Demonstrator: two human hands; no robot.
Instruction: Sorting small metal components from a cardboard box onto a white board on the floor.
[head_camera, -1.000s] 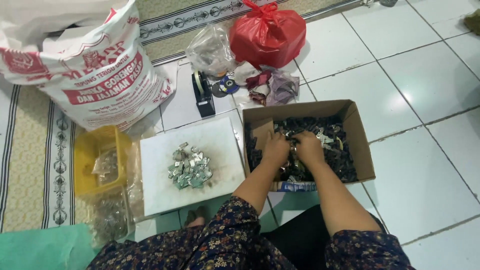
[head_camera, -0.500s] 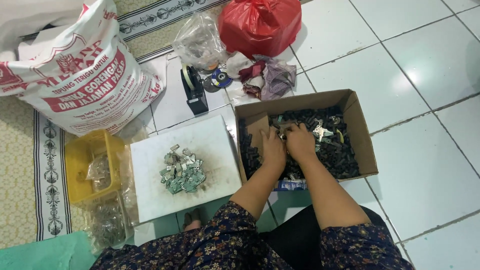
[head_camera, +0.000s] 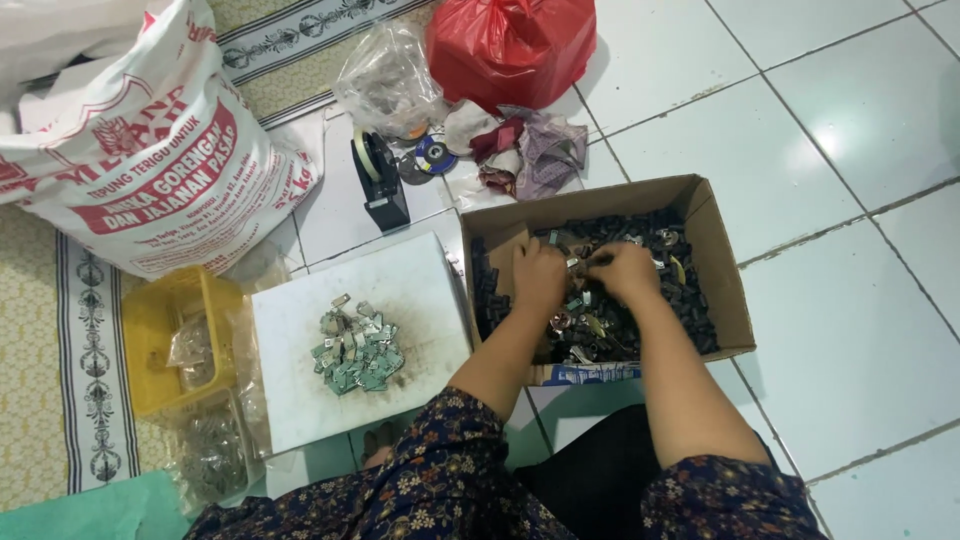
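Observation:
An open cardboard box (head_camera: 725, 285) on the tiled floor holds many small black and metal parts (head_camera: 600, 320). Both my hands are inside it. My left hand (head_camera: 538, 275) rests on the parts near the box's left side, fingers curled. My right hand (head_camera: 622, 270) is just to its right, fingers pinched among the parts; what it pinches is too small to tell. Left of the box lies a white board (head_camera: 420, 290) with a small heap of flat metal pieces (head_camera: 357, 345) in its middle.
A yellow basket (head_camera: 150, 330) with clear bags sits left of the board. A big white printed sack (head_camera: 150, 160) stands at back left. Behind the box are a black tape dispenser (head_camera: 380, 180), a clear plastic bag (head_camera: 385, 80), a red plastic bag (head_camera: 510, 45) and crumpled cloth (head_camera: 530, 150).
The camera has shifted slightly, so everything sits lower in view. My hands stay in the box and have moved a little among the parts.

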